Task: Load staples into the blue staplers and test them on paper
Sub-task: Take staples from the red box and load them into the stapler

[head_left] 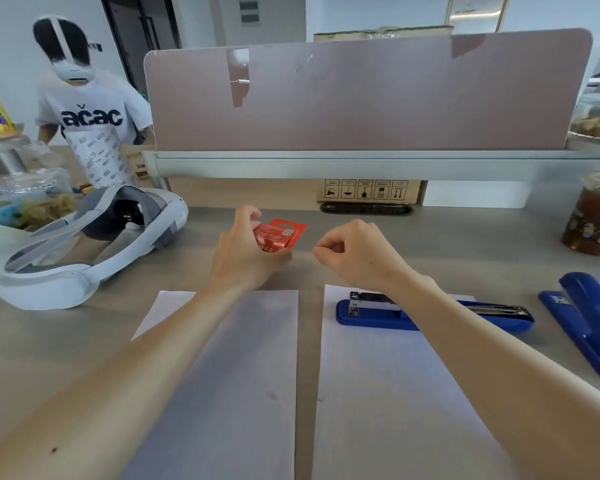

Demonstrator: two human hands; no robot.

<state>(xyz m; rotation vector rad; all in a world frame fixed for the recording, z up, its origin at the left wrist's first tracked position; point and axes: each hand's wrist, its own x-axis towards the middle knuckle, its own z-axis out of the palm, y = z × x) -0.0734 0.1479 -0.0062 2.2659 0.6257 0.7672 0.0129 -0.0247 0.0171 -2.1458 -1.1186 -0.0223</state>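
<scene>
The left hand (243,251) gripped the red staple box (282,233) just behind the papers (243,375). The right hand (350,252) was curled up — around what, I could not tell. It seemed best to hold the box steady and open it slowly.

Desk (499,244), left sheet (243,375), right sheet (388,393), blue stapler (589,323), headset (94,258), seemingly a drink cup (594,216)

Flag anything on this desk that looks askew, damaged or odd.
Nothing is damaged or spilled. One stapler lies swung open on the right sheet with its magazine bared, which suits loading. The other stapler lies slanted off the paper, near the right edge of the desk.
</scene>
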